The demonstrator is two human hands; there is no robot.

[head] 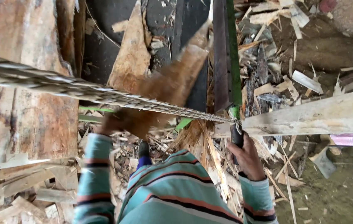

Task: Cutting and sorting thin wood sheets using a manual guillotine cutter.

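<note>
While seen from above, striped teal-and-orange knit sleeves and torso [176, 191] nearest the lens. Right hand [249, 159] closed around dark upright handle [237, 139], just below pale weathered wooden plank [309, 114]. Left hand [112, 122] blurred, wrapped on lower end of motion-smeared reddish-brown slab of bark-like wood [172, 83]; exact finger grip cannot tell. Twisted grey rope [81, 91] stretched diagonally across, partly blocking slab and left hand. Dark shoe [143, 148] among splinters. Beyond: long dark metal bar with green edge [227, 54], big peeled log [19, 103] left, heap of wood offcuts [280, 62] right.
</note>
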